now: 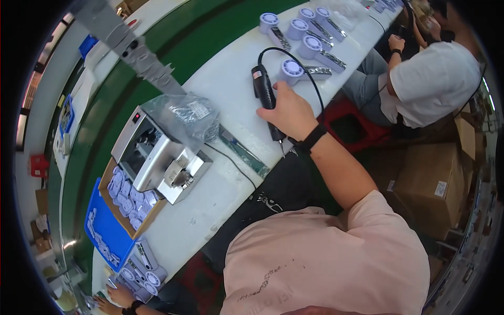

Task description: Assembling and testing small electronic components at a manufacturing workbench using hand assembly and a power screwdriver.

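My right hand (289,113), with a black band on its wrist, is closed around a black corded electric screwdriver (264,89). The tool's tip points down toward the near edge of the white table (226,79). Just beyond my fingers lies a small white and lavender hand-held fan (292,70), its round head up and its handle flat on the table. My left hand is out of sight. My pink shirt fills the lower part of the picture.
Several more fans (310,31) lie further along the table. A grey metal machine (157,157) stands under a clear plastic bag (184,115), beside a cardboard box of lavender parts (128,197) and a blue tray (105,233). A co-worker in white (430,79) sits beyond. Another person's hand (121,296) rests at the lower left.
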Demonstrator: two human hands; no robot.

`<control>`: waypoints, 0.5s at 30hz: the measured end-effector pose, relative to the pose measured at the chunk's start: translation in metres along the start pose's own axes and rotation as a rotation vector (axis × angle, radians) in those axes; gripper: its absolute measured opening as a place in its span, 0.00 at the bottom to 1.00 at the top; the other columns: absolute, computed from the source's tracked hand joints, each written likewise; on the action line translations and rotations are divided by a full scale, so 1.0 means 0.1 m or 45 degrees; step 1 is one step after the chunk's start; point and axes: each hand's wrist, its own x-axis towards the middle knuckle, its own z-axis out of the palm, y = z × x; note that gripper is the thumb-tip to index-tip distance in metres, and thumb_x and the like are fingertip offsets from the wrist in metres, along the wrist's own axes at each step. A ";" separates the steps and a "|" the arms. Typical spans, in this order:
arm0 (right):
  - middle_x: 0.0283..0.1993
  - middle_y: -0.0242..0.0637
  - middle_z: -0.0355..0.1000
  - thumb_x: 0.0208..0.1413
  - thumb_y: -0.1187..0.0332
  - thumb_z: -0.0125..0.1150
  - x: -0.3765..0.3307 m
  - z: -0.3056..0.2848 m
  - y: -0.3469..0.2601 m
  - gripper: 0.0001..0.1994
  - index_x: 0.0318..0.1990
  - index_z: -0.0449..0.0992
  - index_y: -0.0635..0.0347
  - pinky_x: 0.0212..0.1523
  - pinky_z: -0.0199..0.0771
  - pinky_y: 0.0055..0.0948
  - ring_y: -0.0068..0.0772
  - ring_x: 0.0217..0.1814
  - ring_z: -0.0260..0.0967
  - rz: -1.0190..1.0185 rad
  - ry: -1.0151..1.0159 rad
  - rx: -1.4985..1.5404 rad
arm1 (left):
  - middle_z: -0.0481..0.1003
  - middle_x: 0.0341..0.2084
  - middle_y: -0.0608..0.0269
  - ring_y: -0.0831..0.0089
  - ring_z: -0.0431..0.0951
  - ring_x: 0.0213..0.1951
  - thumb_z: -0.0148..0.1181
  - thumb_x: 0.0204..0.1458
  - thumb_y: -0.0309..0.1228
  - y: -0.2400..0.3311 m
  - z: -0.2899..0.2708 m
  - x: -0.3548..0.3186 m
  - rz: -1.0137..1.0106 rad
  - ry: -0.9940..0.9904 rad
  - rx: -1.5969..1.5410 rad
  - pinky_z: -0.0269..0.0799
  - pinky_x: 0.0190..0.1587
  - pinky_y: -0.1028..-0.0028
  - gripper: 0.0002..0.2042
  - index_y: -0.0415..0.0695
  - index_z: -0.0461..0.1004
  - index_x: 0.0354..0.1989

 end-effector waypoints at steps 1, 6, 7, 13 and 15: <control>0.44 0.47 0.78 0.56 0.60 0.73 0.02 0.05 0.07 0.30 0.62 0.72 0.69 0.42 0.80 0.37 0.42 0.41 0.81 -0.011 0.007 0.001 | 0.78 0.61 0.39 0.39 0.77 0.63 0.54 0.69 0.42 0.19 -0.16 -0.08 0.014 0.005 -0.004 0.71 0.67 0.47 0.26 0.36 0.75 0.68; 0.43 0.42 0.77 0.56 0.71 0.69 0.14 0.17 0.41 0.24 0.58 0.71 0.68 0.41 0.82 0.37 0.38 0.38 0.82 -0.077 -0.076 0.896 | 0.76 0.63 0.40 0.46 0.76 0.63 0.59 0.68 0.30 1.97 -1.75 -1.02 0.400 0.454 -0.947 0.68 0.68 0.55 0.22 0.32 0.72 0.68; 0.43 0.42 0.77 0.56 0.71 0.69 0.11 0.07 0.37 0.24 0.58 0.71 0.68 0.41 0.82 0.37 0.38 0.38 0.82 -0.089 -0.080 0.903 | 0.76 0.63 0.41 0.47 0.75 0.63 0.59 0.68 0.27 2.23 -1.98 -1.28 0.493 0.479 -1.047 0.66 0.70 0.56 0.21 0.32 0.73 0.67; 0.41 0.36 0.74 0.54 0.75 0.72 0.01 -0.75 0.94 0.21 0.54 0.71 0.63 0.29 0.76 0.29 0.26 0.27 0.73 0.092 0.152 1.251 | 0.77 0.58 0.42 0.44 0.75 0.61 0.64 0.58 0.21 3.55 -2.24 -2.27 1.216 -0.051 -1.468 0.67 0.67 0.53 0.21 0.35 0.77 0.62; 0.36 0.34 0.74 0.55 0.73 0.72 0.28 -0.75 1.29 0.20 0.53 0.72 0.63 0.28 0.74 0.27 0.24 0.26 0.71 0.056 0.350 1.049 | 0.77 0.57 0.43 0.44 0.75 0.59 0.65 0.56 0.22 3.72 -2.13 -2.32 1.160 -0.021 -1.445 0.68 0.66 0.53 0.21 0.36 0.78 0.60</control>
